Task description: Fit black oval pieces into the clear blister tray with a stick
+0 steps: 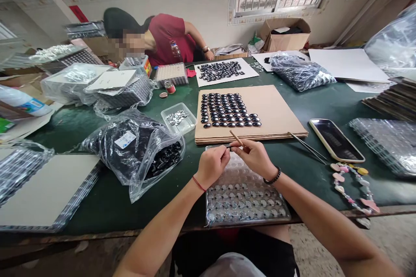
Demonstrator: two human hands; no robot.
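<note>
My left hand [212, 164] is closed, fingertips pinched on a small dark piece [229, 148] that is mostly hidden. Touching it from the other side is my right hand [255, 156], whose fingers are wrapped round a thin wooden stick [236, 138] pointing up and left. Below both hands lies a clear plastic tray [248, 216] of round pockets, its nearer rows holding small clear or silvery pieces. Just beyond, a stack of brown cardboard sheets [279, 110] carries rows of glossy black oval pieces [229, 111]. Metal tweezers [307, 146] rest against the stack's right corner.
Left of the stack are an open clear box [191, 126] with small metal parts and a plastic bag [120, 156] of black pieces. A phone [336, 140] and beaded string [339, 189] lie right. Across the green table [175, 194] a co-worker in red [169, 37] leans over.
</note>
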